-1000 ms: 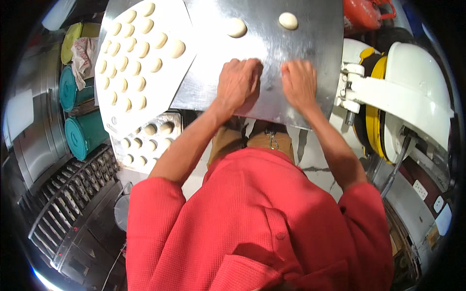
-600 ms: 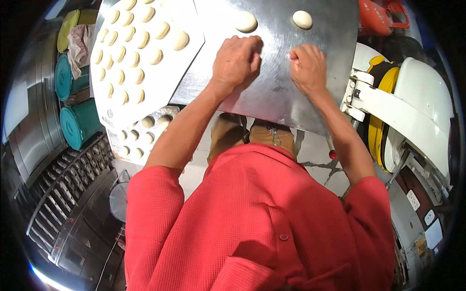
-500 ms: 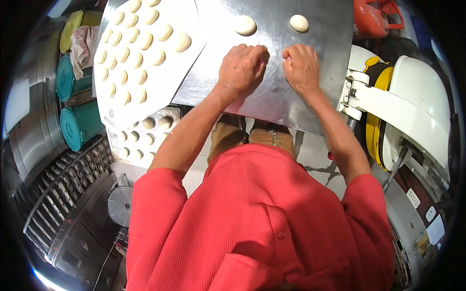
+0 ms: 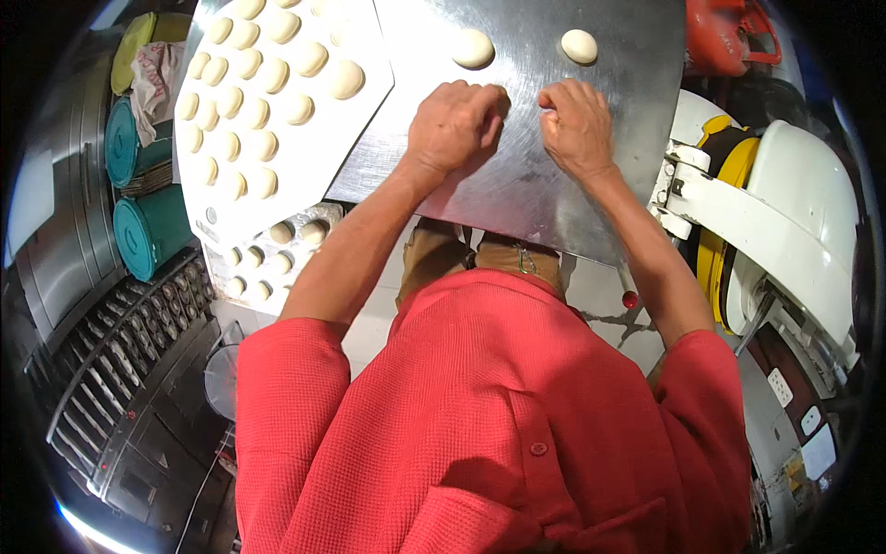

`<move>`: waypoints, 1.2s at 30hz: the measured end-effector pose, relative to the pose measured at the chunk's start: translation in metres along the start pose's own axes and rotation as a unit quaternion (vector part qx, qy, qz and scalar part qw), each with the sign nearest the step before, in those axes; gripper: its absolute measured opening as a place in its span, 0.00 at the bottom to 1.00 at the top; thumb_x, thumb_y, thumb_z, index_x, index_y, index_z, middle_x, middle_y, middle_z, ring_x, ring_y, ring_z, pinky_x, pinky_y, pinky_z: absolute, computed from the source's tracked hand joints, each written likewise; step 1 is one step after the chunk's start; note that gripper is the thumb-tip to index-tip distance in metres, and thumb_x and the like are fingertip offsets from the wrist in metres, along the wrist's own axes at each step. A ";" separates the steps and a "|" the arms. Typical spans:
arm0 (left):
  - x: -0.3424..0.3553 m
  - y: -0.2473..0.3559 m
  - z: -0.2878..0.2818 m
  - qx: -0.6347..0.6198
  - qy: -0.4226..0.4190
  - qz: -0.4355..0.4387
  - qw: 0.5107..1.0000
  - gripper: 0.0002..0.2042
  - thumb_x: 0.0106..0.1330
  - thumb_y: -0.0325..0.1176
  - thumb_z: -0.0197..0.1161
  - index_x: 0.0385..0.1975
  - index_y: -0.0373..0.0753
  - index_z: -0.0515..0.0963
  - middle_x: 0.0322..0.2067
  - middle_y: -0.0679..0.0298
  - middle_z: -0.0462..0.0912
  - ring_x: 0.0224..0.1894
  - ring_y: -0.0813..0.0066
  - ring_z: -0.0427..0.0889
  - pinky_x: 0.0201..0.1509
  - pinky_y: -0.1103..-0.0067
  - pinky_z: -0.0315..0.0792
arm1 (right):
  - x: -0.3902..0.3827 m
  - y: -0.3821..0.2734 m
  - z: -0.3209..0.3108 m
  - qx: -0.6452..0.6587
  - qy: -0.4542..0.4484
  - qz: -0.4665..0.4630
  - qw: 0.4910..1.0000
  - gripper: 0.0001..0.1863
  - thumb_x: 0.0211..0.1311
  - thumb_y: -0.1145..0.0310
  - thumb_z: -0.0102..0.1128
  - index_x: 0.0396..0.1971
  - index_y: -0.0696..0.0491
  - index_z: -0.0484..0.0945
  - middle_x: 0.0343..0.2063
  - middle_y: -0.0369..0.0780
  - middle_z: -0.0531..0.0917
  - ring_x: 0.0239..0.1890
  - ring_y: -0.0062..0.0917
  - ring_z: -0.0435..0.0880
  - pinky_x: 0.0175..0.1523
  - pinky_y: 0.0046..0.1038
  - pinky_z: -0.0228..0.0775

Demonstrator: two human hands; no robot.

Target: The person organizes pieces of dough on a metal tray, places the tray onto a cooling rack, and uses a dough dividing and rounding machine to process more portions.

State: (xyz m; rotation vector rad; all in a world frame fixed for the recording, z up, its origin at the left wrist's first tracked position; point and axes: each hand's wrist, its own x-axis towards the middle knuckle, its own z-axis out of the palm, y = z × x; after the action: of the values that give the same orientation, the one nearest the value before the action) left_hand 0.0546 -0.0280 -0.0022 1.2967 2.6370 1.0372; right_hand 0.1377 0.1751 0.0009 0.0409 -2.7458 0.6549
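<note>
My left hand [image 4: 455, 127] rests low over the steel table [image 4: 526, 208], its fingers curled in. Beside it, a little to the right, my right hand [image 4: 577, 129] is curled the same way. Both palms face down, so whatever lies under or inside them is hidden. Just beyond the left hand sits a smooth, pale dough ball [image 4: 472, 48]. A second dough ball [image 4: 580, 46] lies past the right hand; neither hand touches these two. To the left, a white board [image 4: 318, 157] carries several rows of rounded dough pieces [image 4: 347, 80].
Below the board's near edge is a tray [image 4: 323, 210] with more dough balls. A white machine with a bowl [image 4: 808, 226] and yellow rim crowds the table's right side. Behind it stands a red gas cylinder [image 4: 715, 37]. Teal lidded bins [image 4: 136, 242] line the left.
The view has shifted slightly, moving the table and machine rightward in the picture. Relative to the table, both curled hands sit slightly farther left. The two loose dough balls stay put.
</note>
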 end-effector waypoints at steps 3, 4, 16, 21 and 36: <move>-0.013 0.012 0.000 0.004 0.003 -0.003 1.000 0.13 0.58 0.30 0.67 0.44 0.45 0.80 0.28 0.62 0.80 0.34 0.61 0.79 0.42 0.68 0.74 | -0.003 -0.010 -0.003 -0.003 0.012 0.033 0.999 0.03 0.55 0.71 0.56 0.30 0.50 0.75 0.32 0.38 0.78 0.38 0.37 0.73 0.46 0.38 0.62; -0.025 0.014 -0.001 -0.024 0.039 -0.024 0.999 0.14 0.60 0.30 0.67 0.46 0.44 0.79 0.28 0.61 0.80 0.35 0.61 0.79 0.42 0.67 0.74 | -0.017 -0.011 -0.008 0.056 -0.016 0.045 0.997 0.03 0.55 0.70 0.56 0.30 0.50 0.75 0.32 0.39 0.77 0.39 0.37 0.72 0.47 0.39 0.62; 0.007 -0.011 0.001 -0.030 0.021 -0.001 0.999 0.18 0.57 0.27 0.65 0.48 0.44 0.78 0.28 0.62 0.80 0.34 0.60 0.79 0.45 0.66 0.73 | 0.009 -0.001 0.000 -0.009 -0.045 -0.014 0.999 0.04 0.49 0.73 0.56 0.27 0.50 0.73 0.29 0.38 0.74 0.37 0.35 0.74 0.45 0.37 0.63; -0.005 0.013 -0.002 -0.038 0.038 -0.024 0.998 0.15 0.58 0.28 0.65 0.47 0.42 0.79 0.32 0.59 0.82 0.37 0.59 0.80 0.44 0.67 0.74 | 0.003 -0.006 0.004 0.029 -0.003 0.023 0.999 0.06 0.52 0.69 0.56 0.31 0.50 0.75 0.30 0.39 0.75 0.40 0.37 0.73 0.48 0.39 0.63; 0.005 0.002 -0.001 -0.029 0.035 -0.005 0.999 0.15 0.54 0.27 0.66 0.43 0.43 0.80 0.28 0.63 0.81 0.35 0.62 0.78 0.44 0.68 0.73 | 0.034 -0.004 0.008 0.011 -0.056 -0.071 0.996 0.04 0.51 0.72 0.56 0.29 0.51 0.74 0.30 0.41 0.75 0.38 0.38 0.73 0.45 0.40 0.63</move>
State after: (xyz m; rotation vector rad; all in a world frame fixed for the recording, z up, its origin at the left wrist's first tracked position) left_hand 0.0529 -0.0241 0.0007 1.2575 2.6376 1.1703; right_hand 0.1032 0.1700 0.0065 0.2829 -2.8091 0.6616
